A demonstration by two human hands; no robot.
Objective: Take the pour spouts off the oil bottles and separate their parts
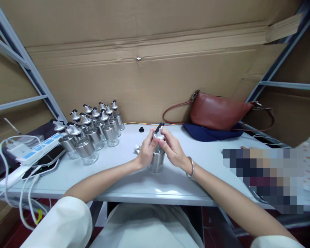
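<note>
An oil bottle [157, 163] with a metal sleeve and glass base stands upright on the table in front of me. Its pourer cap [159, 133], silver with a black flip spout, sits at the neck. My left hand [146, 151] closes round the cap from the left, and my right hand [173, 148] does so from the right, thumbs toward me. The fingers hide most of the bottle's neck. Just left of my left hand lies a small silvery piece [137, 149], partly covered. A small black part [141, 129] rests farther back.
Several similar capped bottles [86, 150] stand grouped at the left. Beyond them are a power strip [45, 148] and white cables [22, 203]. A brown handbag [219, 112] lies on dark blue cloth [209, 133] at the back right. Cardboard [144, 82] walls the rear.
</note>
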